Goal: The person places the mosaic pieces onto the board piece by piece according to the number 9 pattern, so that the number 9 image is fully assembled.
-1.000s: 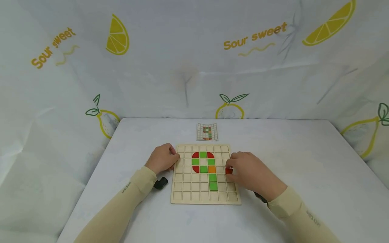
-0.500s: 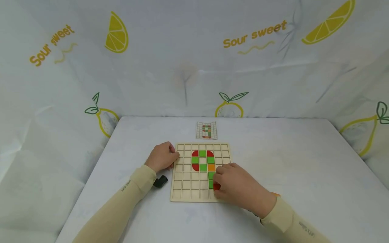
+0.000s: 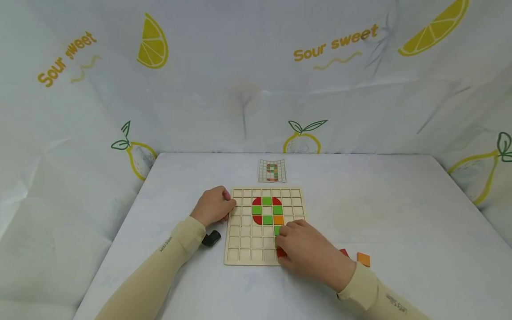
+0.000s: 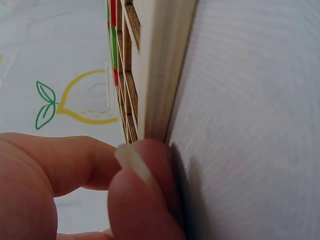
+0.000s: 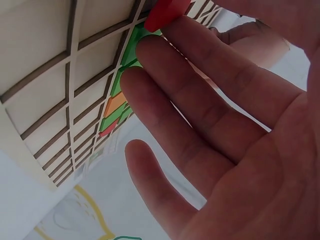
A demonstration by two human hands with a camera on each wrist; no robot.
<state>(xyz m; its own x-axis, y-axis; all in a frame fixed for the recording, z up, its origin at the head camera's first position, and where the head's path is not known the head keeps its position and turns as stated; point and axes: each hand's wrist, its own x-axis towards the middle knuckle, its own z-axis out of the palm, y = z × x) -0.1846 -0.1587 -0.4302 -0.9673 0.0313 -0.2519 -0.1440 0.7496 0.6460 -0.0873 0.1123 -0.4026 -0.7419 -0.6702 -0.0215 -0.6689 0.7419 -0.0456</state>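
Observation:
A wooden grid board (image 3: 245, 243) lies on the table, with red, green and orange tiles set in some squares in a figure like a nine. My left hand (image 3: 213, 206) grips the board's left edge; in the left wrist view its thumb (image 4: 137, 200) and finger meet at that edge. Over the lower right of the board, my right hand (image 3: 310, 249) pinches a red tile (image 3: 281, 253) at the bottom row. That red tile (image 5: 167, 12) is partly cut off in the right wrist view, where the other fingers (image 5: 170, 115) are extended. The hand hides the board's lower right corner.
Beyond the board lies a pattern card (image 3: 272, 171) showing a similar figure. An orange tile (image 3: 363, 259) and a partly hidden red tile (image 3: 344, 252) lie beside the right wrist. A black object (image 3: 211, 238) sits by the left wrist.
My right hand has carried the red tile from the board's right edge leftward and down to the bottom row. Loose tiles by the right wrist have come into sight. The left hand stays put.

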